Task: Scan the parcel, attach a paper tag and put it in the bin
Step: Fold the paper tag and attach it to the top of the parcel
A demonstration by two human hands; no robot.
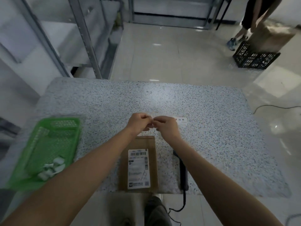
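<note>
A flat brown parcel (138,162) with a white barcode label lies at the near edge of the speckled table (203,128). Just beyond it my left hand (138,123) and my right hand (166,128) meet above the table, fingers pinched together on a small pale paper tag (152,125). More white paper (181,121) with printed characters lies flat behind my right hand. A black handheld scanner (183,170) rests on the table right of the parcel, partly hidden by my right forearm, its cord hanging off the front edge.
A green plastic basket (47,150) holding several small white pieces sits at the table's left edge. Metal shelving (84,38) stands at the back left. At the far right another person bends over a cardboard box on a black crate (254,57).
</note>
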